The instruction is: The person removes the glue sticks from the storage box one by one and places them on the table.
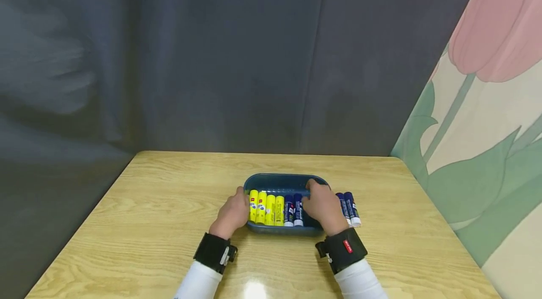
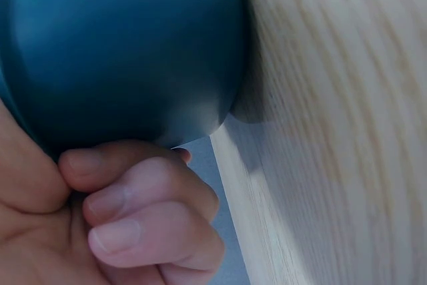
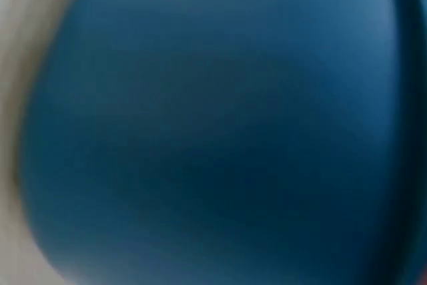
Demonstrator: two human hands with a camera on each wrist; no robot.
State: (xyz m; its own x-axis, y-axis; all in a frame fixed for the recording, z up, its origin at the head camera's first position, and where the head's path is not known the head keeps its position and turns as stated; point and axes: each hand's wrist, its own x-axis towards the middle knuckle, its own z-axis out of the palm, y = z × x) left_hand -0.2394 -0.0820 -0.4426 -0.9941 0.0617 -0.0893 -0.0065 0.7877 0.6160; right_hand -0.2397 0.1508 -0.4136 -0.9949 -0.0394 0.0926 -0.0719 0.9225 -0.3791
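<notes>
Left hand (image 1: 234, 209): curled firmly round blue tray (image 1: 271, 230), left end.
Right hand (image 1: 323, 206): over right end; cannot tell its grip.
Glue sticks (image 1: 270, 210): level, even tray support should prevent rolling.

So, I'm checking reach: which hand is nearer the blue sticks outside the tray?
Right. The right hand is just left of those blue sticks, at the right end of the tray; the left hand is at the tray's left end.

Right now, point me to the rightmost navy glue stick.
In the head view, the rightmost navy glue stick lies on the wooden table, right of the blue tray, beside another navy glue stick.
</notes>
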